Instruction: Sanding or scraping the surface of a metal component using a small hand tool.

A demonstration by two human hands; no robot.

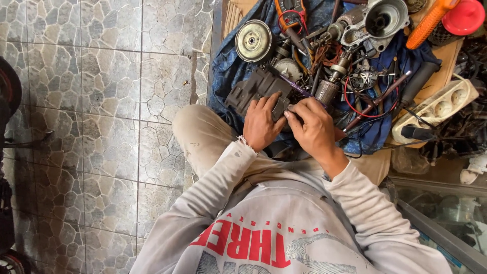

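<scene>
I sit cross-legged on a tiled floor. My left hand [262, 123] grips the near end of a dark grey plastic tool housing [254, 87] that lies on a blue cloth [228, 66]. My right hand [313, 127] presses its fingertips against the same housing right beside the left thumb; what it pinches there is hidden. A purple-handled screwdriver [297, 87] lies across the housing just beyond my fingers. A motor armature [327, 91] with copper windings stands just past my right hand.
Several tool parts crowd the cloth: a round metal disc [253, 40], a grey gear housing [381, 20], an orange multimeter [290, 12], red wires [355, 104]. A white power strip [440, 107] lies right. An orange handle [428, 23] and a red cap [464, 16] sit at top right.
</scene>
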